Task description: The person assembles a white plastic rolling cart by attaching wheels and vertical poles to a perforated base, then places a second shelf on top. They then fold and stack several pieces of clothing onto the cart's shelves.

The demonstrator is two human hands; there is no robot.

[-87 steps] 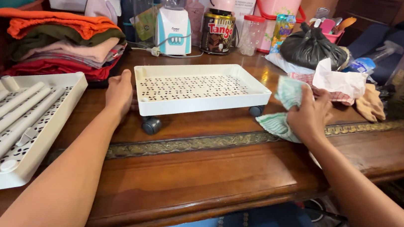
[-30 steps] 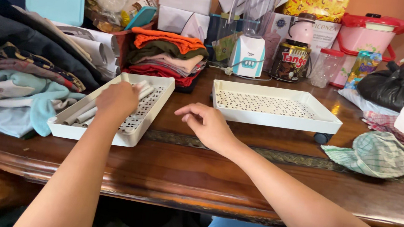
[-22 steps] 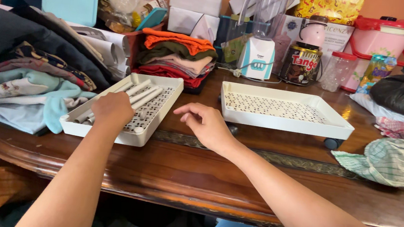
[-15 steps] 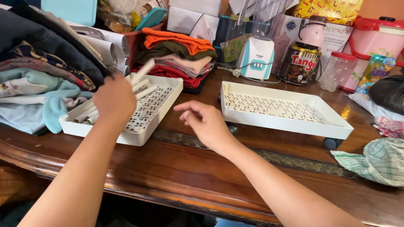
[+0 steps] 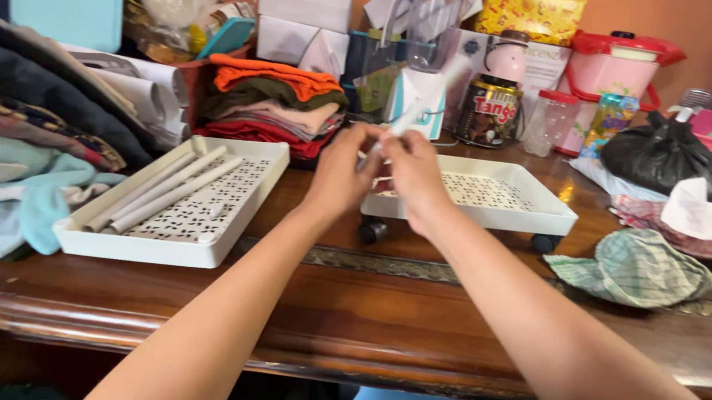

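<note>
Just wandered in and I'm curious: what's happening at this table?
A person holds a white plastic tube in both hands, left hand and right hand, above a white perforated tray on wheels. A second white tray to the left holds more tubes, beside folded clothes.

At the far edge of the table, near the middle, stands a dark round jar [image 5: 488, 111] with an orange and black label around it. Behind it, against the wall, is a white box [image 5: 546, 67] with some print on its front. Above this box lies a yellow package [image 5: 530, 11] with a shiny patterned wrap. More to the left, two white boxes [image 5: 302, 18] are stacked one on the other. Right of the jar stands a small bottle [image 5: 607, 122] with a colourful label.
</note>
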